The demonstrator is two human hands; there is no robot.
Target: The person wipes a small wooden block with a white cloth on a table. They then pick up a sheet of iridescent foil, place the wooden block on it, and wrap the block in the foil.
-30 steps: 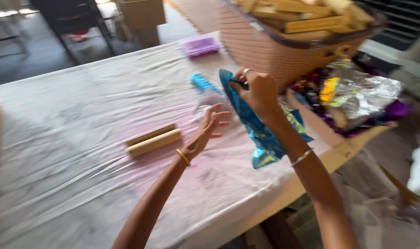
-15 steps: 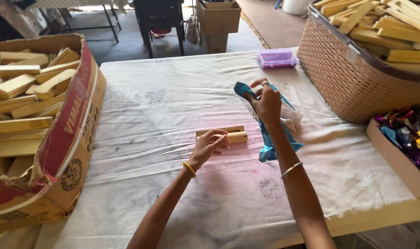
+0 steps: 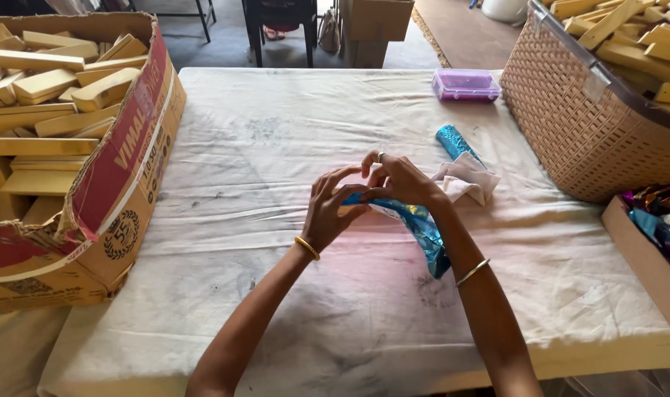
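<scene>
Shiny blue foil wrapper (image 3: 422, 228) pinched between both: left hand (image 3: 330, 213) and right hand (image 3: 397, 180), long axis trailing right-downward under right wrist.

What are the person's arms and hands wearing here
Both forearms are bare, with no sleeves in view. The left hand has a thin gold bangle at the wrist. The right hand has a thin silver bangle lower on the forearm and a small ring on one finger. No gloves or watch.
</scene>
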